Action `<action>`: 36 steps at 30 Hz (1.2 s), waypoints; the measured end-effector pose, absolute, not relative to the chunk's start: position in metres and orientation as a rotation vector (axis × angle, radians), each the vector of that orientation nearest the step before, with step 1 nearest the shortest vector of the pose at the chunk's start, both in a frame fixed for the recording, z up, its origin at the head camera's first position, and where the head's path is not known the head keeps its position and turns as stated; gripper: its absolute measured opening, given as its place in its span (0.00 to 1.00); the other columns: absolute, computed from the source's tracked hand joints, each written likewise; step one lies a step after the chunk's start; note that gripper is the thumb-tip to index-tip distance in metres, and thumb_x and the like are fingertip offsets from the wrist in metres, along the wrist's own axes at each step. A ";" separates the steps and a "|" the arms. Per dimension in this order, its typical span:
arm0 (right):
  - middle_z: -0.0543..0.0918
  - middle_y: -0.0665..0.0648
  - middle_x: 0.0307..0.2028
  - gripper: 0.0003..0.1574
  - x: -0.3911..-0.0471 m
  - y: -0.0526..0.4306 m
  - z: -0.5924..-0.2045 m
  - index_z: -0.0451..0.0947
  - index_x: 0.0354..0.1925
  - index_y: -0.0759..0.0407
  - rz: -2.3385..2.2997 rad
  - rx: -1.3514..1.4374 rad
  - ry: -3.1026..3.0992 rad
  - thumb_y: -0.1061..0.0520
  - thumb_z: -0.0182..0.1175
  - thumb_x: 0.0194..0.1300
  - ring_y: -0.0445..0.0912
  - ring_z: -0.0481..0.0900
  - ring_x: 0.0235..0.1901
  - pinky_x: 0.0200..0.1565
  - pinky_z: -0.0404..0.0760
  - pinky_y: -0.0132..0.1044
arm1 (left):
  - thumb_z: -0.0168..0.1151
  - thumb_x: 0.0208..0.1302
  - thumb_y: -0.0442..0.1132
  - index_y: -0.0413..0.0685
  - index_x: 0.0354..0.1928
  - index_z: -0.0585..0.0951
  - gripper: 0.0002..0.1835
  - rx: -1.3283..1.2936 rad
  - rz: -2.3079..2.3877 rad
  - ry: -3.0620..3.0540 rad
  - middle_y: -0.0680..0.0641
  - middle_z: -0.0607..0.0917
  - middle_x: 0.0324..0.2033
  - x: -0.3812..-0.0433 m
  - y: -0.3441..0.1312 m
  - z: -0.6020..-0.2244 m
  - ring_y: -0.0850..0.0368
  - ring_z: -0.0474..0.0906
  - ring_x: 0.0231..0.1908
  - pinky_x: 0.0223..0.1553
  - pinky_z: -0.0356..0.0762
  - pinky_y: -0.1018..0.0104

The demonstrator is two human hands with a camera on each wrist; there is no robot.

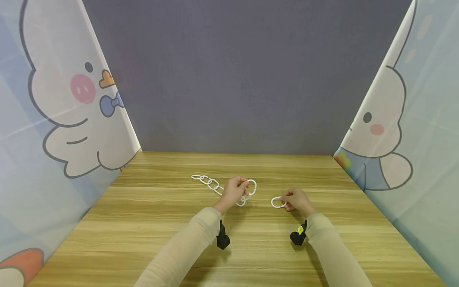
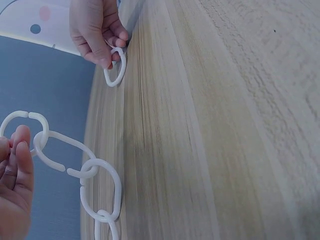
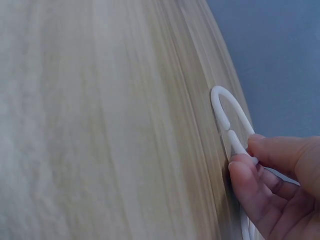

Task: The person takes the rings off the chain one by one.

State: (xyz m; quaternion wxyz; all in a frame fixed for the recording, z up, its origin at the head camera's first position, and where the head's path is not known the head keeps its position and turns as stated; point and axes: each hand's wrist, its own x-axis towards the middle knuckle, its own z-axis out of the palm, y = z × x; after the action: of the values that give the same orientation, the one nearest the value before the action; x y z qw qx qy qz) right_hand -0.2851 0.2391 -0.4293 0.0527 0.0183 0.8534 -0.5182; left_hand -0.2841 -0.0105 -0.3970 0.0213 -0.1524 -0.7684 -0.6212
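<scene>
My left hand (image 1: 233, 190) pinches the end link (image 1: 255, 186) of a white plastic chain, raised above the table. From that link more links hang, and the rest of the chain (image 1: 203, 181) trails left on the wood. In the left wrist view the linked chain (image 2: 118, 187) hangs beside my fingers, with small gaps in some links. To the right, my right hand (image 1: 295, 199) pinches a loose white link (image 1: 272, 202) between thumb and fingers, close to the tabletop. A narrow gap shows in this link (image 3: 216, 102). Another white curved piece (image 3: 245, 225) shows below my fingers, partly hidden.
The wood-grain table (image 1: 258, 255) spreads under both hands. A grey panel (image 1: 236, 79) stands behind it, and cartoon-printed cloths (image 1: 53, 139) flank both sides. Black wrist cameras (image 1: 222, 239) sit under both sleeves.
</scene>
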 end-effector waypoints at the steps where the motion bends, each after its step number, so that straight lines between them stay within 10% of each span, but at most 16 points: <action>1: 0.77 0.59 0.20 0.06 -0.285 0.239 -0.429 0.75 0.32 0.73 -1.570 0.065 2.602 0.68 0.55 0.63 0.42 0.75 0.15 0.20 0.78 0.32 | 0.52 0.67 0.32 0.28 0.43 0.76 0.11 -0.474 -1.927 -2.381 0.35 0.81 0.35 -0.284 -0.011 -0.397 0.47 0.79 0.26 0.32 0.78 0.50; 36: 0.76 0.58 0.16 0.06 -0.286 0.234 -0.431 0.76 0.29 0.75 -1.421 0.087 2.720 0.70 0.62 0.57 0.41 0.75 0.12 0.18 0.79 0.33 | 0.52 0.67 0.32 0.27 0.43 0.76 0.11 -0.467 -1.948 -2.369 0.34 0.81 0.35 -0.287 -0.012 -0.399 0.59 0.77 0.22 0.32 0.79 0.54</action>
State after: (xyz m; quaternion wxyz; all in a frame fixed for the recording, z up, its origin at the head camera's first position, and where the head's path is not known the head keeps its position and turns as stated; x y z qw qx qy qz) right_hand -0.2861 0.2342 -0.4311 0.0356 0.0283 0.8854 -0.4626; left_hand -0.2868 -0.0115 -0.3987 0.0198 -0.1506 -0.7634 -0.6278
